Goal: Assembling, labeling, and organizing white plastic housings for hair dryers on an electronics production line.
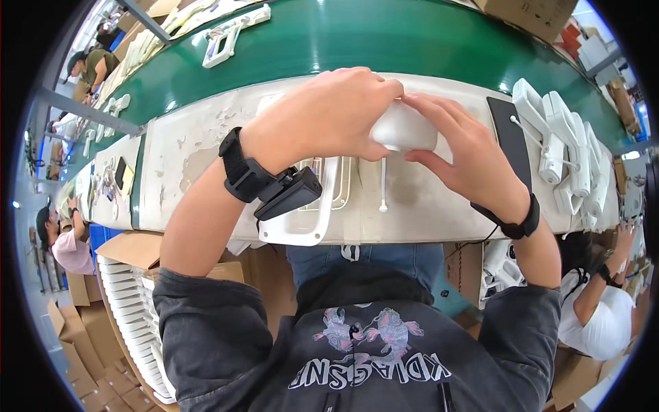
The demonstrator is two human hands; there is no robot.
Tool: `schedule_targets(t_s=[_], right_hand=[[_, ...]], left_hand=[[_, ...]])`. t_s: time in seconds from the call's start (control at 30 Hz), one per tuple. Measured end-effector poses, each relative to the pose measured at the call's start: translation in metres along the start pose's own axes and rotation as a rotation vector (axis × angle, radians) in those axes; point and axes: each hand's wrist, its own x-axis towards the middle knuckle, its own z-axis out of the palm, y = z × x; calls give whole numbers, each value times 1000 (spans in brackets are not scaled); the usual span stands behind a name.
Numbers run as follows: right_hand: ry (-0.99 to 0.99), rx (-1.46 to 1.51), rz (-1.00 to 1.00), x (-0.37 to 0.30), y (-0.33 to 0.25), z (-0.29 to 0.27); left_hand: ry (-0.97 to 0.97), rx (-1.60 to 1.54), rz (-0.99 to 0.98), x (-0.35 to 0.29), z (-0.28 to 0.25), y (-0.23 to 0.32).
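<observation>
Both of my hands hold a smooth, rounded white plastic housing (405, 128) above the worktable. My left hand (336, 113) grips it from the left, with its thumb at the lower edge. My right hand (461, 141) curls its fingers and thumb around the right side. Below the housing, a thin white rod (384, 189) with a small knob end points toward me; whether it is joined to the housing I cannot tell. Under my left wrist lies a white plastic frame (295, 232), with part of a white wire grille (341, 196) beside it.
At the right stand several white plastic assemblies (552, 144) beside a black flat panel (509, 137). A green conveyor belt (398, 41) runs behind the worn beige tabletop (199, 147), carrying a white frame piece (223, 44). A carton of white parts (130, 309) is lower left. Other people work at both sides.
</observation>
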Motion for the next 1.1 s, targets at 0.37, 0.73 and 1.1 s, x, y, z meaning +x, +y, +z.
schedule_targets(t_s=[0.37, 0.73, 1.1], right_hand=[[26, 148, 81, -5, 64, 41], [-18, 99, 137, -3, 78, 56], [-72, 181, 166, -2, 87, 68]], left_hand=[[-97, -290, -288, -53, 24, -63], [17, -290, -182, -58, 56, -90], [9, -443, -254, -62, 69, -91]])
